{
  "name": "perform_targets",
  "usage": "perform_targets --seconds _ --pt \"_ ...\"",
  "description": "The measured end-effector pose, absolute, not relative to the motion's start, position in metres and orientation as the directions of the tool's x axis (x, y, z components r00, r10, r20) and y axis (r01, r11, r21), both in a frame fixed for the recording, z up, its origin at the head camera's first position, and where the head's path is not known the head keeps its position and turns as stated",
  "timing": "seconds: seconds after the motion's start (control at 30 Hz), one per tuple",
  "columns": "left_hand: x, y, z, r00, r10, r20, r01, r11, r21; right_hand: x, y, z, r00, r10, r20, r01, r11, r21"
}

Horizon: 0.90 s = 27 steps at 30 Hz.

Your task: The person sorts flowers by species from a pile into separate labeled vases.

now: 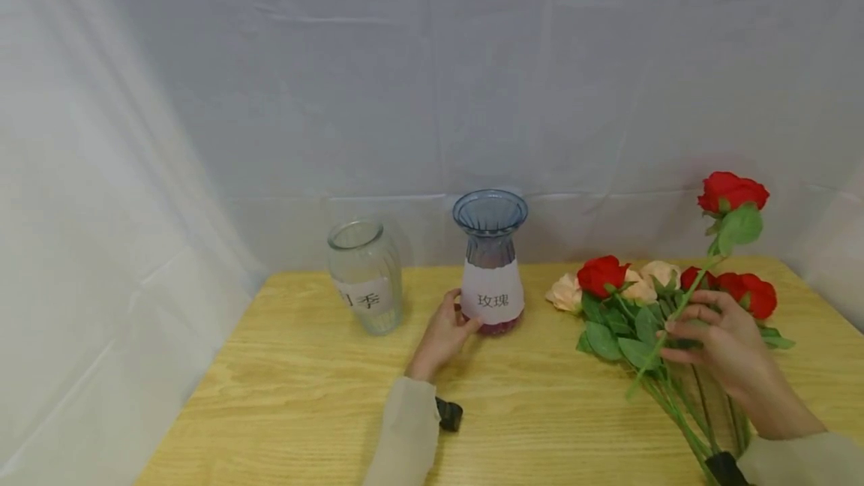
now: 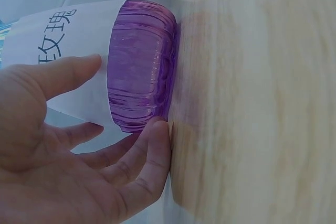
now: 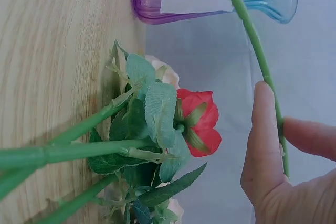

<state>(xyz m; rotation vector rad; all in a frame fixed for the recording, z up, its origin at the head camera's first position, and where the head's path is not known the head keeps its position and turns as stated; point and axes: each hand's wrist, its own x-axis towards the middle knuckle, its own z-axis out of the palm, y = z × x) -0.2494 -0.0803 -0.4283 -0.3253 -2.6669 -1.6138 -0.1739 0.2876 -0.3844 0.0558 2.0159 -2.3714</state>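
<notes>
My left hand (image 1: 442, 340) holds the low part of a blue-and-purple glass vase (image 1: 493, 280), which stands upright on the table. In the left wrist view the thumb lies on its white paper label, and the other fingers reach round the purple base (image 2: 139, 66). My right hand (image 1: 725, 343) pinches the green stem of a single red rose (image 1: 732, 193), raised above the other flowers with its bloom up and to the right. The stem (image 3: 257, 45) passes between thumb and fingers in the right wrist view; its bloom is out of that view.
Left of the held vase stands a clear glass vase (image 1: 367, 268) with a paper label. More red roses (image 1: 601, 276) and pale peach flowers (image 1: 565, 293) lie on the wooden table (image 1: 304, 396) at the right, stems toward the front. White cloth (image 1: 337, 96) hangs behind.
</notes>
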Motion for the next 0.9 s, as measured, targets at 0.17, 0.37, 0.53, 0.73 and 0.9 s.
perform_targets --seconds 0.17,0.37,0.53,0.73,0.9 --pt "-0.250 -0.081 -0.428 -0.979 0.172 0.110 0.177 0.446 0.877 -0.175 0.285 -0.385 -1.000 0.020 -0.008 0.004 -0.177 -0.984" --pt "-0.250 -0.081 -0.429 -0.979 0.171 0.107 0.174 0.452 0.875 -0.176 0.280 -0.382 -0.998 0.058 0.027 -0.040 -0.221 -0.975" --pt "-0.250 -0.080 -0.430 -0.981 0.168 0.101 0.167 0.443 0.881 -0.179 0.273 -0.379 -0.990 0.121 0.076 -0.111 -0.310 -0.944" --pt "-0.250 -0.081 -0.430 -0.979 0.172 0.110 0.177 0.444 0.878 -0.183 0.266 -0.375 -0.984 0.160 0.077 -0.131 -0.362 -0.923" --pt "-0.250 -0.082 -0.429 -0.978 0.176 0.115 0.183 0.443 0.877 -0.185 0.262 -0.371 -0.982 0.174 0.077 -0.137 -0.361 -0.922"
